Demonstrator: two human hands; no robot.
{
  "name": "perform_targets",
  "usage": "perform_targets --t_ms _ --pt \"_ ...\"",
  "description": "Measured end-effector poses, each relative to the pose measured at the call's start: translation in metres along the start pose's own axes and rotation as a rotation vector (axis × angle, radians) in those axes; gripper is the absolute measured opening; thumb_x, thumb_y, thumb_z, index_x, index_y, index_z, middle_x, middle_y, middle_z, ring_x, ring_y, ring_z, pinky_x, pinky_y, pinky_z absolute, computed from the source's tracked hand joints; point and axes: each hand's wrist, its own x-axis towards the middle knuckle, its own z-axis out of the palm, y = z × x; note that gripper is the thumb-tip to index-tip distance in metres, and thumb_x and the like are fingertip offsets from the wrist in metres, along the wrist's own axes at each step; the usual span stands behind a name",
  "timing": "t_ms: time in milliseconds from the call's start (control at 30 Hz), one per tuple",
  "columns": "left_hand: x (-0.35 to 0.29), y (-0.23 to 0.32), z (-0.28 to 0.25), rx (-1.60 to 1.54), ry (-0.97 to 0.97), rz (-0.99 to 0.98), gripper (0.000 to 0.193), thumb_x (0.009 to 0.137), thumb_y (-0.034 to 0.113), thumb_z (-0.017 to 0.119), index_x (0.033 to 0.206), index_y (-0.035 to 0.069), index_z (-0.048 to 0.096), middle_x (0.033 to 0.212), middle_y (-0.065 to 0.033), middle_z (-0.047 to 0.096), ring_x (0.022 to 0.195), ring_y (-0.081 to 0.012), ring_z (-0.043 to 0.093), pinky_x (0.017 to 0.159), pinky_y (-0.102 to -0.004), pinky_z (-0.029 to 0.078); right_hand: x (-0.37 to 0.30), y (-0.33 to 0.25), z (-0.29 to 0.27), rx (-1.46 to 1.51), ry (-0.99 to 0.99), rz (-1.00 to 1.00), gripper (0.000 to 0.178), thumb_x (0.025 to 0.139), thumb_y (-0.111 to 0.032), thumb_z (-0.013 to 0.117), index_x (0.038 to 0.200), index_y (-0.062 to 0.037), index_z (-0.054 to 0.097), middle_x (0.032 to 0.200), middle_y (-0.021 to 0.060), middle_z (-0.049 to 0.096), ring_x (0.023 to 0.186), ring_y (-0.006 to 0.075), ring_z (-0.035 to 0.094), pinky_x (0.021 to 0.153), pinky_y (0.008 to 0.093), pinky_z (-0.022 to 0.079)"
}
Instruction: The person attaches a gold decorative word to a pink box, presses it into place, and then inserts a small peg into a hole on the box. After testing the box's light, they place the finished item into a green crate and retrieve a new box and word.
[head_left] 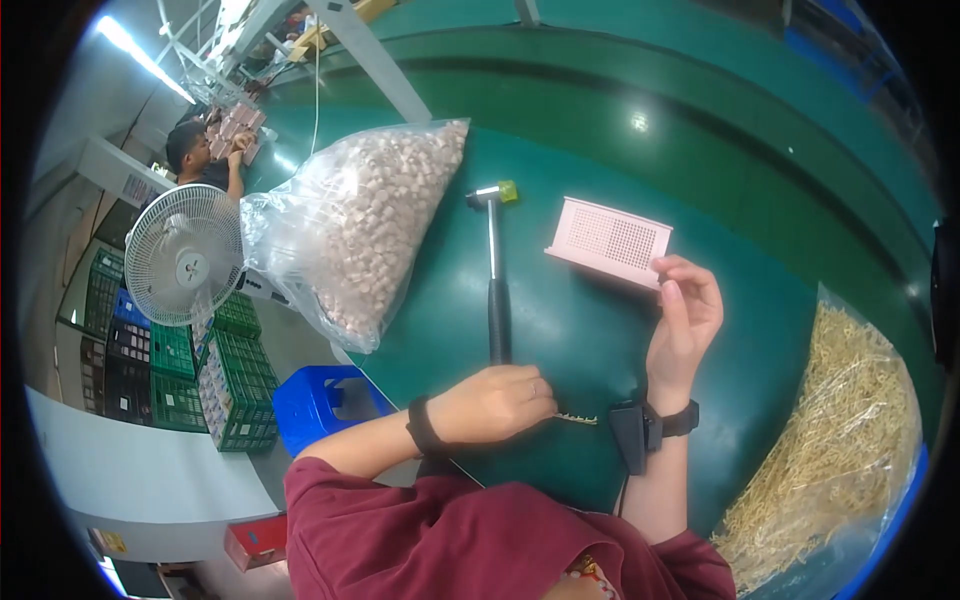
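Head: right hand (683, 322) pinches pink box (607, 242); left hand (500, 403) (curled) holds strip (578, 419).

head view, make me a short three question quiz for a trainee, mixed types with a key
1. Which hand touches the pink box?
2. True or false: the bag of beige pieces lies to the right of the hammer.
3. Fill in: the left hand holds a thin yellowish ____.

Key: 1. right hand; 2. false, the bag of beige pieces lies left of the hammer; 3. strip.
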Motion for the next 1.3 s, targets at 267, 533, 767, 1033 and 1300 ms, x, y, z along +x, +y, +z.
perform_targets --t_ms 267,533,767,1033,1300 --pt "0.063 -0.05 -0.076 -0.42 0.493 -0.468 0.004 0.089 0.003 0.057 0.089 -0.001 0.06 0.083 -0.0026 0.056 0.08 -0.0113 0.055 0.071 -0.026 0.045 0.005 0.004 0.006 -0.021 0.01 -0.029 0.01 0.086 -0.003 0.059 0.095 -0.0029 0.058 0.102 0.0109 0.063 0.097 0.017 0.057 0.09 0.0291 0.041" --pt "0.108 -0.107 -0.108 -0.77 0.046 -0.359 0.008 0.086 0.008 0.065 0.09 0.002 0.068 0.095 -0.0019 0.051 0.091 -0.0113 0.051 0.082 -0.0254 0.042 0.006 0.003 0.003 0.008 0.013 0.005 0.011 0.084 -0.001 0.061 0.094 -0.0013 0.058 0.102 0.0113 0.064 0.095 0.0156 0.058 0.085 0.027 0.044" --pt "0.124 -0.122 -0.108 -0.429 -0.142 -0.181 0.011 0.081 0.015 0.072 0.089 0.007 0.072 0.098 -0.0006 0.044 0.102 -0.0147 0.041 0.094 -0.0303 0.034 0.007 0.003 0.002 -0.03 0.014 0.03 0.008 0.085 -0.003 0.06 0.093 -0.0029 0.059 0.1 0.0101 0.064 0.096 0.0162 0.058 0.088 0.0282 0.042" --pt "0.128 -0.128 -0.101 -0.515 -0.118 -0.209 0.01 0.079 0.015 0.075 0.085 0.006 0.073 0.097 -0.0006 0.044 0.1 -0.0143 0.041 0.093 -0.0286 0.034 0.007 0.004 0.001 0.013 0.002 0.014 0.011 0.084 0.0 0.062 0.094 0.0001 0.058 0.102 0.0115 0.064 0.089 0.0115 0.057 0.078 0.0241 0.044" --pt "0.122 -0.133 -0.087 -0.503 0.044 -0.27 0.038 0.071 0.015 0.081 0.105 0.009 0.064 0.096 0.001 0.046 0.091 -0.0113 0.043 0.082 -0.0261 0.037 0.006 0.006 0.002 0.033 0.004 0.012 0.011 0.085 -0.001 0.062 0.095 0.0001 0.058 0.102 0.0118 0.063 0.095 0.0149 0.059 0.084 0.0265 0.045"
